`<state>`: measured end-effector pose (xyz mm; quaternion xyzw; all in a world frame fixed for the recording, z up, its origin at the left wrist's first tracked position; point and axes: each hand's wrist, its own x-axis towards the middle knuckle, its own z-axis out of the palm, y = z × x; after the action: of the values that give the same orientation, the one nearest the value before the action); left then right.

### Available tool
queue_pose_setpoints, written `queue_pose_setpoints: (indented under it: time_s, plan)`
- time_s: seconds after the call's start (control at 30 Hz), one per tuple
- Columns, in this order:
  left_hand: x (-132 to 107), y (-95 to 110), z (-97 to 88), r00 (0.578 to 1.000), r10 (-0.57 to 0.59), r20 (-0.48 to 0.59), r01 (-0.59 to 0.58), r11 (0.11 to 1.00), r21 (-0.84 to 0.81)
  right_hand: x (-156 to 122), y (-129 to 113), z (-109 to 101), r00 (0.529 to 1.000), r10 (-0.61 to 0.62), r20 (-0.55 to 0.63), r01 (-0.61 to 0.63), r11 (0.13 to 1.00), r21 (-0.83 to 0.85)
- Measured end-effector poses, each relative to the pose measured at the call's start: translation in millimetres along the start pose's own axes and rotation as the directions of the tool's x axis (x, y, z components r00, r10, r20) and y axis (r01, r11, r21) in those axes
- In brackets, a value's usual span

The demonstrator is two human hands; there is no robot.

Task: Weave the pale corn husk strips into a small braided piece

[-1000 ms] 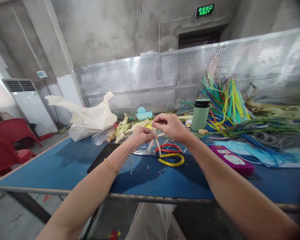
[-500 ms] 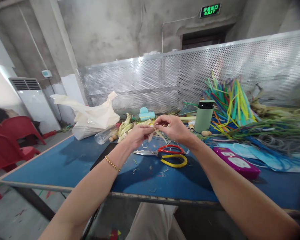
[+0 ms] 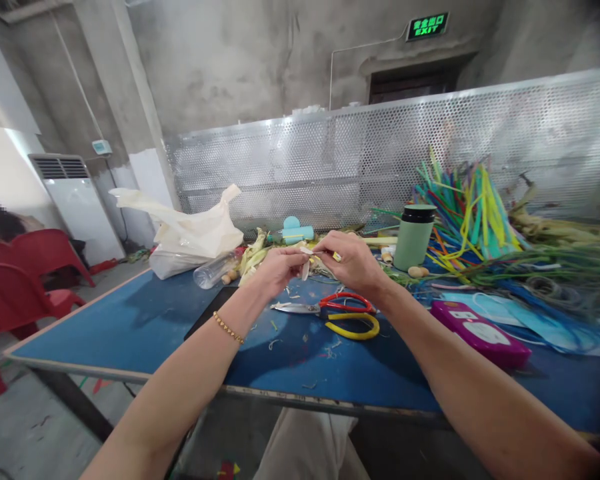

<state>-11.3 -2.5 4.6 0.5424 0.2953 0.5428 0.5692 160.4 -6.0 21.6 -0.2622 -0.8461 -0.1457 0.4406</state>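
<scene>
My left hand (image 3: 283,265) and my right hand (image 3: 351,259) meet above the blue table (image 3: 145,333), thumbs and fingers pinched together. Between them is a small pale strip (image 3: 306,269), its end hanging below the left fingertips; it looks like corn husk. Most of it is hidden by the fingers. Just below lie scissors (image 3: 300,308) with one red and one yellow handle loop, blades pointing left. Pale yellow-green corn husks (image 3: 253,259) are heaped behind my left hand. Small scraps are scattered on the tabletop around the scissors.
A white plastic bag (image 3: 195,233) and a clear bottle (image 3: 210,273) stand at left. To the right are a green canister (image 3: 414,240), a purple box (image 3: 480,333), blue face masks (image 3: 525,317) and bundled coloured strips (image 3: 480,207). Behind runs a perforated metal panel (image 3: 270,160).
My head view has shifted slightly, so everything sits a little further right and lower. My hands stay together, and the right fingers have shifted a little on the pale strip.
</scene>
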Motion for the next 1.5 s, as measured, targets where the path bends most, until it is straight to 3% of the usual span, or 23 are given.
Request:
queue_pose_setpoints:
  time_s: [0.37,0.77,1.3,1.5]
  plan:
    - [-2.2,0.9,1.5,0.998,0.059,0.015,-0.059,0.998,0.023,-2.8,0.2,5.9,0.996,-0.072,0.053,0.080,0.982,-0.171]
    - [-0.2,-0.4,0.5,0.999,0.039,0.010,-0.039,0.999,-0.036,-2.8,2.8,6.5,0.994,-0.081,0.075,0.094,0.976,-0.195]
    - [2.6,-6.7,2.1,0.992,0.105,-0.074,-0.111,0.990,-0.084,-3.6,-0.6,4.9,0.988,-0.123,0.096,0.142,0.965,-0.220]
    - [4.6,-8.2,-0.4,0.962,0.218,-0.166,-0.227,0.973,-0.036,-1.5,-10.9,-1.0,0.998,-0.064,-0.014,0.060,0.979,-0.193]
